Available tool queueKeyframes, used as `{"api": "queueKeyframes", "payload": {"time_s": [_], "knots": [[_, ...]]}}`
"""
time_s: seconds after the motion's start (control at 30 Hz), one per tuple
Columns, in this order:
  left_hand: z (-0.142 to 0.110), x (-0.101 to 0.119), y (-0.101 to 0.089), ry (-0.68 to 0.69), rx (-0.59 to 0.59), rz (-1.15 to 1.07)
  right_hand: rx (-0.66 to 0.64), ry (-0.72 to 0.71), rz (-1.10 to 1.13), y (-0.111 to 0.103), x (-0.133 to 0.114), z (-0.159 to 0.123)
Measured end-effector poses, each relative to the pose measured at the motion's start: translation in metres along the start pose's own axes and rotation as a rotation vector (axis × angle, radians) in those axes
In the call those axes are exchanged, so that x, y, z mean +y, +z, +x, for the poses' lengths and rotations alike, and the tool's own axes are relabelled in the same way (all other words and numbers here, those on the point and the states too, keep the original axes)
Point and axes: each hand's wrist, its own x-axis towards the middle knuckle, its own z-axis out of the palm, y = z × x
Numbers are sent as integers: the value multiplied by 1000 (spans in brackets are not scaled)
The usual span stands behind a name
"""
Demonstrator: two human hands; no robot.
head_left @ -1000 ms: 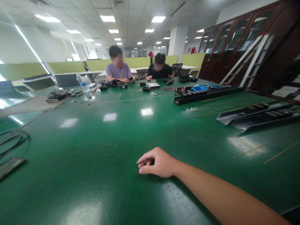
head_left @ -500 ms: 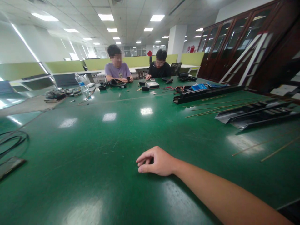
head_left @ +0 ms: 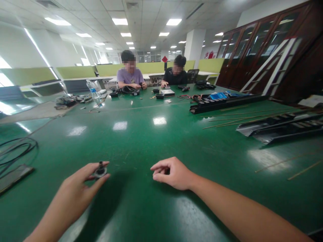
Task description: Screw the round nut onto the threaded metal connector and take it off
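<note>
My left hand (head_left: 75,193) reaches in from the lower left and pinches a small black round part (head_left: 100,170) with a short stem between thumb and fingers, just above the green table (head_left: 141,134). My right hand (head_left: 173,173) rests on the table near the middle, fingers curled loosely inward with thumb against forefinger; I cannot make out anything in them.
Two people (head_left: 130,75) sit at the far end with small parts and devices. A water bottle (head_left: 93,91) stands far left. Long black trays (head_left: 227,101) and thin rods (head_left: 242,119) lie right. A black cable loop (head_left: 17,151) and flat dark plate (head_left: 15,176) lie left.
My left hand has come into view from the lower left holding the small black part. My right hand has stayed in place on the table.
</note>
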Motion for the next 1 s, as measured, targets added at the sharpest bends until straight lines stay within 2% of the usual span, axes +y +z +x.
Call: {"api": "queueKeyframes", "payload": {"time_s": [0.1,0.17,0.23,0.33,0.47,0.7,1.0], "knots": [[32,36,38,44,-119,-52,86,12,46,1,3,2],[40,54,62,84,-113,-93,126,17,55,2,5,4],[39,61,81,121,-89,-130,139,19,46,2,6,5],[31,57,98,228,-108,-171,134,6,25,3,8,5],[25,48,104,288,-153,-199,121,-6,-16,4,7,4],[21,51,105,232,-140,-237,117,-15,-88,4,3,2],[20,54,102,213,-210,-247,115,-24,-139,4,-3,2]]}}
